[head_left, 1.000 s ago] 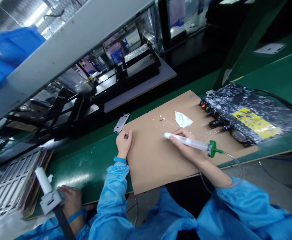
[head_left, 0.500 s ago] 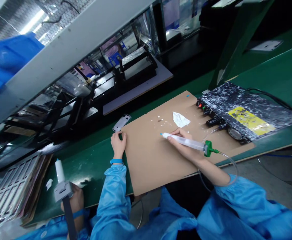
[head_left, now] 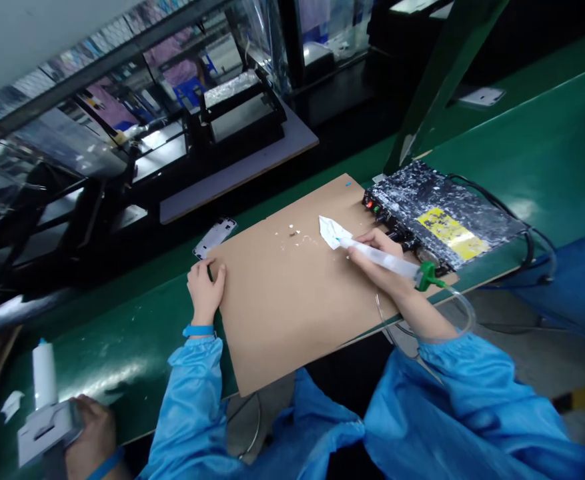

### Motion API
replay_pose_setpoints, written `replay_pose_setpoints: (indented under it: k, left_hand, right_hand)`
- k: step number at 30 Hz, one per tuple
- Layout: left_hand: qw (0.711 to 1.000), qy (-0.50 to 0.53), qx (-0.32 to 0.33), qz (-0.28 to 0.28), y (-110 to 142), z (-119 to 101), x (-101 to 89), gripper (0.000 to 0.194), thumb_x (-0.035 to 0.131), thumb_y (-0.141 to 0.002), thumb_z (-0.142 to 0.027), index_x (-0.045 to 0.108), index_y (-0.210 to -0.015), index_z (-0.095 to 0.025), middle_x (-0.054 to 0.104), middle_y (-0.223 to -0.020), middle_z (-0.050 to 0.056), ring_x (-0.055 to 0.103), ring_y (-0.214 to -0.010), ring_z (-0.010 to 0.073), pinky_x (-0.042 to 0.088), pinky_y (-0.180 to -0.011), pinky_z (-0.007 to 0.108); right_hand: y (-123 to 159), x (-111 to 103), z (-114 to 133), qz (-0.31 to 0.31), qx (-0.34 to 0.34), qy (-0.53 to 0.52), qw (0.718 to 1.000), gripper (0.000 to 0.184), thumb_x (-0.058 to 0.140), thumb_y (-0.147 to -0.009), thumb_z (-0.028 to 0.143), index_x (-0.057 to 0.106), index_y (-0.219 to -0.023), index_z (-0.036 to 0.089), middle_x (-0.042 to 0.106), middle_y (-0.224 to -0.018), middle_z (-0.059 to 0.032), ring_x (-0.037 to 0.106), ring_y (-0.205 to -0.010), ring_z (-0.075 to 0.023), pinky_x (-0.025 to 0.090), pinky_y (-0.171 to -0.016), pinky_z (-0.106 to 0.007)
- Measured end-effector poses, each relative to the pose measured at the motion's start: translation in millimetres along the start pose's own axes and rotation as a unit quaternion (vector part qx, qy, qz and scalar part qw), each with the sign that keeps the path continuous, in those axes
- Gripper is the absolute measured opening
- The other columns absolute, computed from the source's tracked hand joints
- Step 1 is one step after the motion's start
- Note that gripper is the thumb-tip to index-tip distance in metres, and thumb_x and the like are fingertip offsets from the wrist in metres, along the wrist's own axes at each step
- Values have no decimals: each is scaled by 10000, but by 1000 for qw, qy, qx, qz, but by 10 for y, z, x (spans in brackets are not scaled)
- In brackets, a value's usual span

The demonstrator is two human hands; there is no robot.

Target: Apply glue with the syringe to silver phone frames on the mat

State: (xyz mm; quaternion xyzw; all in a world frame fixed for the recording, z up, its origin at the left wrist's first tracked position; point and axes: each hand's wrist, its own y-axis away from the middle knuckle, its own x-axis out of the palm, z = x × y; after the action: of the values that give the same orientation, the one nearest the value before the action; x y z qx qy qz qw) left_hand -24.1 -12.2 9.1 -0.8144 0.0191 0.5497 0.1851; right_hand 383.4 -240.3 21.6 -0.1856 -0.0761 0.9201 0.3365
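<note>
My right hand (head_left: 379, 257) grips a translucent glue dispensing syringe (head_left: 389, 259) with a green cap adapter and a clear air tube. Its blue tip is over a crumpled white paper (head_left: 331, 231) on the brown board (head_left: 282, 307); whether they touch I cannot tell. At the board's left edge rests my left hand (head_left: 206, 290), thumb and fingers apart, holding nothing visible. Just beyond its fingertips lies a pale phone frame (head_left: 215, 237) on the green bench.
A speckled black dispenser controller (head_left: 437, 217) with a yellow label sits on the right. At lower left a co-worker's hand (head_left: 95, 433) is by a grey strapped device and a white syringe (head_left: 45, 373). White scraps dot the board. A green post (head_left: 422, 100) rises behind.
My right hand has moved the syringe tip from over bare board to the white paper. My left hand stays at the board's edge. The whole view has shifted.
</note>
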Motion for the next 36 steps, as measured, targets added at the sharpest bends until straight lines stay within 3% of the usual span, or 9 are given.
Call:
replay_pose_setpoints:
  k: [5,36]
  left_hand:
    - [1000,-2,6,0,-2,16,-3,457,600,-1062,-509,694,-1369,-184,675,-1470,201,609,-1383,426,476,-1230,607]
    - [1000,3,-5,15,13,-56,-45,473,596,-1065,-501,692,-1396,-176,657,-1505,212,589,-1411,442,476,-1226,627]
  right_hand:
    - [20,85,21,16,-26,30,999,251,791,-919,480,697,-913,248,704,-736,-3,587,-628,-168,426,-608,-321]
    - [14,7,47,30,-15,69,997,281,760,-897,460,613,-769,257,649,-667,5,553,-592,-161,366,-575,-315]
